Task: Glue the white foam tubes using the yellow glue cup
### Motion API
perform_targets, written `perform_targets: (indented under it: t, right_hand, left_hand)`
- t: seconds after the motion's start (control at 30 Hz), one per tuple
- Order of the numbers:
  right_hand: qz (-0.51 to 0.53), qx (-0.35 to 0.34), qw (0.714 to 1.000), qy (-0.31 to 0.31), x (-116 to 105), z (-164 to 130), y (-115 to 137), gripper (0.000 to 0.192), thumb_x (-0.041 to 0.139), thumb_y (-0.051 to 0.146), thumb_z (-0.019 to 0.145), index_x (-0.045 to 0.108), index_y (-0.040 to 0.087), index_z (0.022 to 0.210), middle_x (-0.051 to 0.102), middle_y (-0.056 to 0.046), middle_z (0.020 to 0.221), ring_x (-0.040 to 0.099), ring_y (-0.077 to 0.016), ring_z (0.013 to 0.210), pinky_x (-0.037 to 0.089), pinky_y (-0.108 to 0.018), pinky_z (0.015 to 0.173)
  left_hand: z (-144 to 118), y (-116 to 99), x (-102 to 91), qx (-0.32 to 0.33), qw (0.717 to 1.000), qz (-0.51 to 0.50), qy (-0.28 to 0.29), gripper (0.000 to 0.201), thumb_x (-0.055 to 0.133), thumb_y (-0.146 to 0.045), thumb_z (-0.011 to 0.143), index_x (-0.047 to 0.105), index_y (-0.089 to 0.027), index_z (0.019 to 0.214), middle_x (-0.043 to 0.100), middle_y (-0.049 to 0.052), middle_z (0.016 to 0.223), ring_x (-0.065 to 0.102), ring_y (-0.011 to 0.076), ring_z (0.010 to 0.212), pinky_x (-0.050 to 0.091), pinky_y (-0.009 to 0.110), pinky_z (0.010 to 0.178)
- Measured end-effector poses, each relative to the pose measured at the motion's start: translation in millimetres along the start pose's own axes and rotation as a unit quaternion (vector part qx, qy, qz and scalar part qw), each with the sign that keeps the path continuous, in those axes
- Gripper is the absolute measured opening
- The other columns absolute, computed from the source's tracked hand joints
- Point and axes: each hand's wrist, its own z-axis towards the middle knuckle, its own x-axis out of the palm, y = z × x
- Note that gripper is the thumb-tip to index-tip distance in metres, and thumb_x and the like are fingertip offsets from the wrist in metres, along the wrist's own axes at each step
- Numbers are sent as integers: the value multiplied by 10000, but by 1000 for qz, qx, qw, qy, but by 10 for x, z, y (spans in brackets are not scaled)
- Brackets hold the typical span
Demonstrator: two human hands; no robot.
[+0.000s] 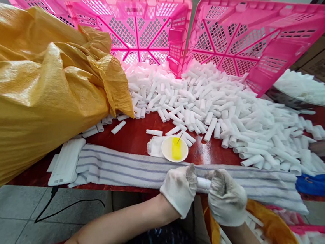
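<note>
Both my hands wear white gloves with grey, soiled fingertips. Between them is a short white tube (203, 183), its ends hidden in the fingers. My left hand (179, 187) is closed on one end, and my right hand (226, 196) is closed on the other. They are just above a striped towel (127, 169) laid along the table's front edge. Just beyond the towel stands a small white dish (166, 147) with a yellow block (176, 148) in it and a thin stick poking up. A large heap of white tubes (212, 100) covers the table behind.
Pink crates (222, 62) lie tipped behind the heap. A big yellow sack (36, 92) takes up the left side, near a white power bank (66, 162) with a black cable (67, 206). An open yellow sack (281, 237) holding tubes is below right. A blue cloth (320, 181) lies at right.
</note>
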Motion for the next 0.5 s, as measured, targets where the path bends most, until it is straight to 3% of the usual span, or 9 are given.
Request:
perform_targets:
  t: [0.03,0.13,0.2,0.27,0.4,0.43,0.5]
  right_hand:
    - [-1,-14,1000,-8,9,-3,-23,234,418,151,895,541,182,699,568,-5,558,509,-109,466,365,-237,482]
    - [6,-141,990,-1,-17,26,-122,217,453,158,860,550,183,667,587,-21,592,533,-127,532,402,-252,543]
    - [1,-200,980,8,-43,53,-159,238,465,174,850,541,186,624,588,-28,595,531,-129,551,410,-258,568]
    - [-17,-175,984,2,-30,59,-138,275,450,193,862,538,189,602,590,-32,589,533,-132,557,412,-258,577]
    - [5,37,999,-5,98,-8,17,344,365,248,919,567,182,649,596,-32,574,544,-127,519,410,-243,541]
    - [24,87,996,0,113,-25,41,358,348,263,930,571,179,664,597,-28,571,545,-122,505,407,-234,523]
    - [57,147,987,19,51,-37,19,370,344,300,935,578,178,677,600,-22,571,547,-115,491,404,-220,500]
  left_hand:
    - [14,5,-3,-1,1000,-8,13,429,247,-392,926,496,-188,644,563,58,654,503,156,626,396,299,667]
    - [91,35,-46,-85,980,-72,164,460,237,-428,926,460,-189,603,493,24,544,450,131,493,387,278,551]
    - [143,47,-77,-115,963,-90,226,488,222,-459,926,440,-194,579,440,1,478,392,116,406,345,261,467]
    - [161,36,-84,-98,974,-74,192,487,235,-459,925,443,-197,571,438,6,475,399,118,414,330,259,464]
    - [67,-42,5,-20,999,22,21,449,270,-389,926,552,-182,645,562,70,603,512,160,567,377,277,577]
    - [32,-54,31,2,999,46,-3,449,270,-378,929,583,-178,677,591,80,631,532,166,587,388,277,593]
    - [-14,-30,29,46,997,64,1,443,285,-375,936,630,-177,740,637,84,678,570,169,615,416,273,620]
